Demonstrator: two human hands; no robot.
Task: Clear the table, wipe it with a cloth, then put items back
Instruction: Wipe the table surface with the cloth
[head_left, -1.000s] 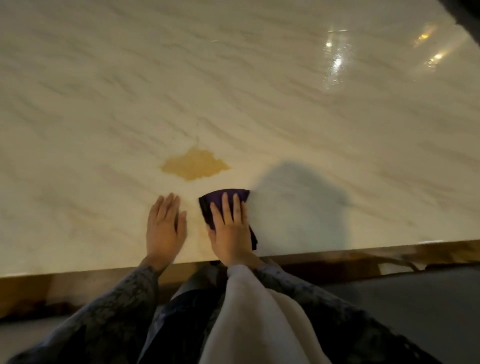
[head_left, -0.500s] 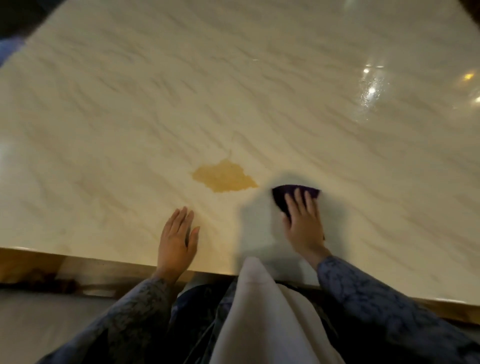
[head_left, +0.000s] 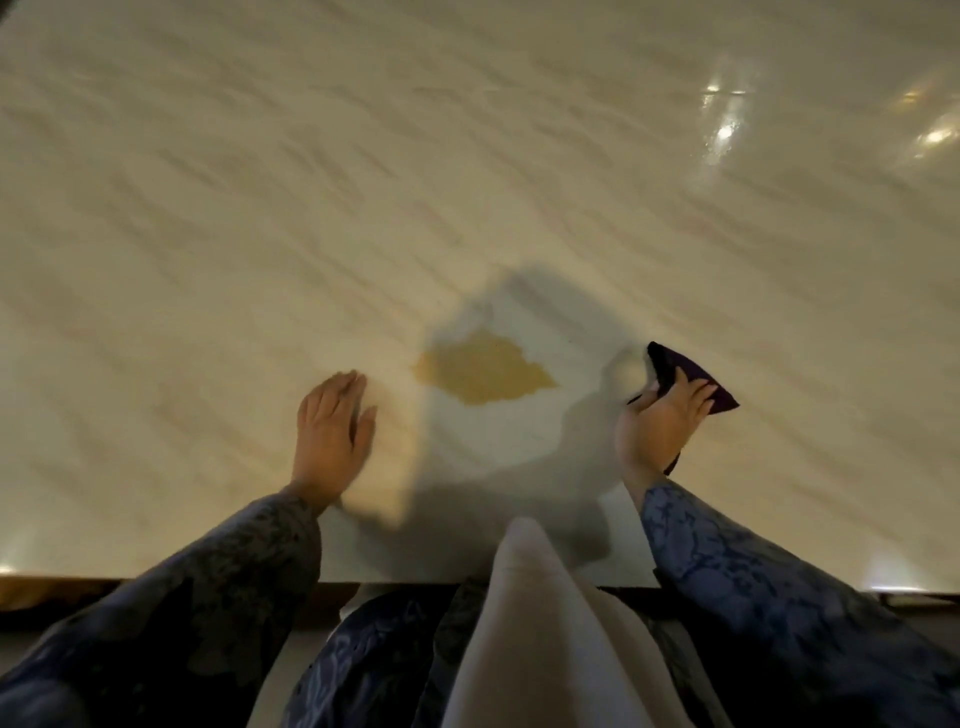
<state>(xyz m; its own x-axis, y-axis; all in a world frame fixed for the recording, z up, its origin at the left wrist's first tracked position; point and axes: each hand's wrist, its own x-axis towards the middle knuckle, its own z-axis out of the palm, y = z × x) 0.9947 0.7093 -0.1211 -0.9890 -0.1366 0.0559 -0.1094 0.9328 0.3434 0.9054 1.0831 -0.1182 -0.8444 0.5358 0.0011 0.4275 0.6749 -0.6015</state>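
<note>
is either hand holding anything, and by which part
The right hand presses the dark cloth flat from on top, fingers straight. The left hand holds nothing.

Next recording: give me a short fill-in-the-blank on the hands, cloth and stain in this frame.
1. The dark purple cloth lies under the ____ hand.
2. The left hand rests flat on the pale marble ____.
3. The yellow-brown stain lies ____ the two hands.

Missing words: right; table; between
</note>
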